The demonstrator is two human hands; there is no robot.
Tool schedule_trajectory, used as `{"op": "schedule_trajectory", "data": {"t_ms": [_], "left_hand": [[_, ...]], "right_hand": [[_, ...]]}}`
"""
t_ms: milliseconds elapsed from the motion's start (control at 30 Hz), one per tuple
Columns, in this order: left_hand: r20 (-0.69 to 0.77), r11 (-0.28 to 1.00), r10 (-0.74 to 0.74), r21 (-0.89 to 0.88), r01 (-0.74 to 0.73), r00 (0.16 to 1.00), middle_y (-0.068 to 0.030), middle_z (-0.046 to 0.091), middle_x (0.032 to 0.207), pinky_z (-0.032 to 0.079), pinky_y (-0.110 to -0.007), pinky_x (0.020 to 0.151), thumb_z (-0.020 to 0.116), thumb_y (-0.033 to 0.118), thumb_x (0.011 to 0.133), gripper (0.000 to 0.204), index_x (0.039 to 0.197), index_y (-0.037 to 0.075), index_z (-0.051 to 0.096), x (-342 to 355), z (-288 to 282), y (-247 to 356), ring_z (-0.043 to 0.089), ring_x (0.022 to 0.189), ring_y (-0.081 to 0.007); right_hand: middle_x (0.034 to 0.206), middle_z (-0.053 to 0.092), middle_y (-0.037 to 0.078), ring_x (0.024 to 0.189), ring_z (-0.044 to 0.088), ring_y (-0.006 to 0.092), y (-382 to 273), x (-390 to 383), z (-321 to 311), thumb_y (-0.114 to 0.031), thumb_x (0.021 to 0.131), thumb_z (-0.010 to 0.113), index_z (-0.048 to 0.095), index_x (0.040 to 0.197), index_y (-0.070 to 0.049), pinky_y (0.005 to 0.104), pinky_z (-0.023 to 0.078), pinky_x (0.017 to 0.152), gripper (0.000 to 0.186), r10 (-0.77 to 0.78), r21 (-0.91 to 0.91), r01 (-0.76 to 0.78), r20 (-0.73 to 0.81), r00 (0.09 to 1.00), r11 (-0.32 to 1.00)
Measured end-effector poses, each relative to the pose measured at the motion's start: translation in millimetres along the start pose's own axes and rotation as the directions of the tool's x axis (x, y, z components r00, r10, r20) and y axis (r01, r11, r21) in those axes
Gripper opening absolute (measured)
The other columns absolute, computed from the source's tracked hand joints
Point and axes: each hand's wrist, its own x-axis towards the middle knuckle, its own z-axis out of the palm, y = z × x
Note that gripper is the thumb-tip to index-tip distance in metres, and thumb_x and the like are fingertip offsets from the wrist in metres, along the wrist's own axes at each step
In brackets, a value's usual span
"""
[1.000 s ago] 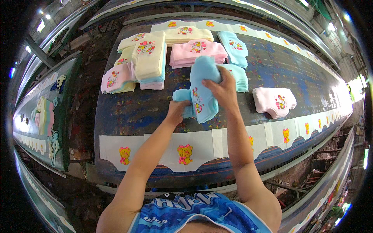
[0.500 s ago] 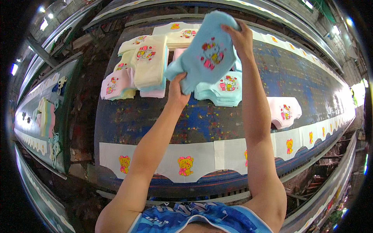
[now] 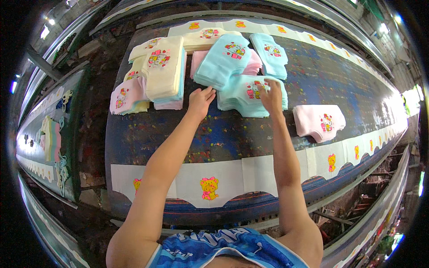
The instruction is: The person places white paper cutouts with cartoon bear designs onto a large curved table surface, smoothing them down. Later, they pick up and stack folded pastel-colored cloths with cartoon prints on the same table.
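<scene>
Stacks of cut cloth pieces with cartoon-cat prints lie on a long dark table. My left hand [image 3: 202, 102] is open, its fingertips at the near lower edge of a tilted light-blue cloth stack [image 3: 223, 64]. That stack overlaps a pink stack [image 3: 253, 62] and the top of another light-blue stack [image 3: 241, 100] nearer me. My right hand [image 3: 273, 97] is over the right part of this nearer stack, fingers apart and slightly bent, holding nothing. Whether its fingertips touch the cloth is unclear. A third light-blue stack [image 3: 270, 56] lies behind it to the right.
Cream stacks [image 3: 164, 73] and a pink stack [image 3: 127, 96] are at the left; another pink stack [image 3: 319, 121] lies at the right. White printed cloth strips [image 3: 228, 178] run along the table's near and far edges. A side table [image 3: 58, 134] with cloths and cords stands left.
The blue cloth bundle that both hands held up now lies tilted among the stacks. Both hands have let go; the right hand came down toward me. The view has shifted slightly.
</scene>
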Motion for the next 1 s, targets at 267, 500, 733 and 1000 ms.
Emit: {"op": "schedule_trajectory", "data": {"t_ms": [267, 500, 733, 1000], "left_hand": [[0.174, 0.561, 0.2, 0.787, -0.258, 0.964, -0.0064, 0.065, 0.099, 0.052, -0.031, 0.084, 0.069, 0.007, 0.09, 0.03, 0.117, 0.0, 0.059, -125, -88, 3, 0.065, 0.092, -0.0169], [0.264, 0.185, 0.406, 0.914, -0.361, 0.875, -0.006, 0.069, 0.09, 0.052, -0.028, 0.075, 0.069, 0.008, 0.088, 0.014, 0.101, 0.001, 0.067, -195, -202, 53, 0.065, 0.081, -0.0134], [0.305, 0.107, 0.443, 0.915, -0.388, 0.843, -0.0068, 0.068, 0.086, 0.051, -0.029, 0.073, 0.067, 0.007, 0.089, 0.011, 0.098, 0.001, 0.066, -236, -278, 82, 0.063, 0.077, -0.014], [0.29, 0.213, 0.329, 0.904, -0.37, 0.899, -0.0067, 0.069, 0.087, 0.051, -0.03, 0.074, 0.066, 0.007, 0.09, 0.011, 0.099, 0.001, 0.066, -249, -244, 62, 0.064, 0.079, -0.0143]], "right_hand": [[0.102, 0.065, 0.017, 0.09, 0.066, 0.0307, -16, -144, -62, -0.015, 0.087, 0.072, 0.067, 0.108, 0.001, 0.0382, 0.054, 0.079, 0.026, 0.091, 0.042, -0.102, 0.213, 0.973, 0.994], [0.103, 0.066, 0.014, 0.092, 0.067, 0.0301, -57, -228, -66, -0.011, 0.088, 0.071, 0.069, 0.103, -0.002, 0.0381, 0.056, 0.075, 0.018, 0.135, 0.094, -0.169, 0.29, 0.947, 0.981], [0.106, 0.066, 0.019, 0.103, 0.061, 0.0392, -100, -278, -67, -0.015, 0.087, 0.068, 0.068, 0.102, -0.001, 0.0451, 0.05, 0.09, 0.02, 0.08, 0.047, -0.101, 0.324, 0.943, 0.994], [0.106, 0.068, 0.016, 0.096, 0.066, 0.0347, -115, -305, -94, -0.014, 0.089, 0.069, 0.07, 0.101, -0.001, 0.0408, 0.053, 0.082, 0.017, 0.102, -0.003, -0.104, 0.246, 0.964, 0.995]]}}
